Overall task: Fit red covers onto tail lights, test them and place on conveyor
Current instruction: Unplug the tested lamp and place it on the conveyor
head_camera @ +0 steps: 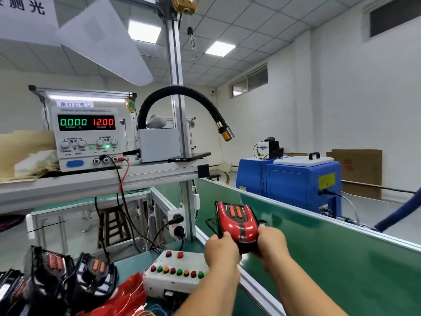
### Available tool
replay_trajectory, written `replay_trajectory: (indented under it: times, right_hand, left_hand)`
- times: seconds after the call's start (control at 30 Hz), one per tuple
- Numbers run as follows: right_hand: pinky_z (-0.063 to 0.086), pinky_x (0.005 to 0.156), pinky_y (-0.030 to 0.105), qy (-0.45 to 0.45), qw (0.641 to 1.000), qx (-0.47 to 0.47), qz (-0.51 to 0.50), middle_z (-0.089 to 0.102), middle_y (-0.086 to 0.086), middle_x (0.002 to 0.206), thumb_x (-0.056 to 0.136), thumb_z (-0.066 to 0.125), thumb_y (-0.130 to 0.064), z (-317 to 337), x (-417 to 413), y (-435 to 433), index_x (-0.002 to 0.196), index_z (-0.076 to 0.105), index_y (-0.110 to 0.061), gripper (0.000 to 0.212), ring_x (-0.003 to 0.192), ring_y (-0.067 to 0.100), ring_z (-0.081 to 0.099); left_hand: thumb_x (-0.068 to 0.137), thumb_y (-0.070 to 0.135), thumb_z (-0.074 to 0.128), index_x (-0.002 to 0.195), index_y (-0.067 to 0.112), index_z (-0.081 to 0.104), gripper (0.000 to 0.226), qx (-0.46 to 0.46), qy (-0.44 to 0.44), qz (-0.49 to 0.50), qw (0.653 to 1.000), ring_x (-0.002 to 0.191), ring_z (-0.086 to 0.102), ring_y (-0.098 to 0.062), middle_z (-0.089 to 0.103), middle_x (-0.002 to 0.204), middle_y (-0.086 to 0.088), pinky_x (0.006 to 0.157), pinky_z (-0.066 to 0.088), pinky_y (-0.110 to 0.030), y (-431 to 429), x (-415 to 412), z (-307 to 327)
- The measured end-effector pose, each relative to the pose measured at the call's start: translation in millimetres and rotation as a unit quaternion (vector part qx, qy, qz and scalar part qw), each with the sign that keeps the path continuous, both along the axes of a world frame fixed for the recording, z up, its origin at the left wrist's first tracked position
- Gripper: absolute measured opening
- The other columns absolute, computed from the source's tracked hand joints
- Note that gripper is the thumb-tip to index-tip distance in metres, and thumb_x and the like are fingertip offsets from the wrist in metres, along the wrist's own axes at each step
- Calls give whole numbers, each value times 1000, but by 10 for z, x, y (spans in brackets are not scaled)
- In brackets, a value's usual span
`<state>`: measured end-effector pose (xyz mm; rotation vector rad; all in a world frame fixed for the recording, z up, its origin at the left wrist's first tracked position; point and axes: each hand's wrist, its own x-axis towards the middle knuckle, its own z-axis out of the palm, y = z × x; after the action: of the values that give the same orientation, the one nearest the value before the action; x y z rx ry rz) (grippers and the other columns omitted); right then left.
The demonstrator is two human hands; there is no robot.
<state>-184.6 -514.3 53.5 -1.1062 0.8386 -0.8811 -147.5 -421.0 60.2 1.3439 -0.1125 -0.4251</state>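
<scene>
Button box near held tail light

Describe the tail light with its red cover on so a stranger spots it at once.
Find the green conveyor running along the right. Over its near rail the left hand and right hand grip one tail light between them. Unlike the bare tail lights heaped at lower left, which are black, it is glossy red on top.

power supply display: 0.000, 12.00
</scene>
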Motion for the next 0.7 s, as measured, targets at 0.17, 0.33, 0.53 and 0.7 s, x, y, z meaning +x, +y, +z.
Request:
replay_trajectory:
  times: [0.17, 0.33, 0.53, 0.7]
  right_hand:
    - [28, 54, 31, 128, 958, -251, -58, 49, 8, 61, 96, 43, -17, 138, -94, 97, 60, 46, -11, 37, 58, 21, 39]
    - [26, 53, 31, 104, 956, -265, -70, 43, 4, 60, 98, 41, -17, 169, -182, 162, 60, 38, -12, 38, 57, 18, 34]
    - [27, 49, 24, 114, 949, -275, -107, 45, -1, 60, 102, 39, -18, 44, -607, 339, 60, 40, -15, 42, 56, 12, 37]
    - [31, 53, 27, 91, 943, -275, -166, 52, 2, 65, 102, 39, -22, -119, -1188, 397, 71, 52, -3, 39, 58, 13, 40]
  left_hand:
    - [98, -6, 43, 95, -2, 55, 13, -65, 113, -102, 986, 100, 55, -34, 61, 108, -21, 74, 50, -50, 35, 227, 128]
    - [101, -2, 41, 113, -4, 56, 20, -72, 107, -119, 985, 111, 58, -37, 63, 118, -24, 77, 50, -49, 17, 217, 106]
    - [102, 3, 43, 126, -5, 53, 26, -44, 89, -145, 984, 104, 58, -32, 60, 119, -23, 66, 51, -45, 54, -76, -38]
    - [105, 7, 39, 112, 2, 58, 21, -45, 80, -217, 972, 89, 62, -25, 66, 102, -16, 61, 50, -40, 58, -609, -104]
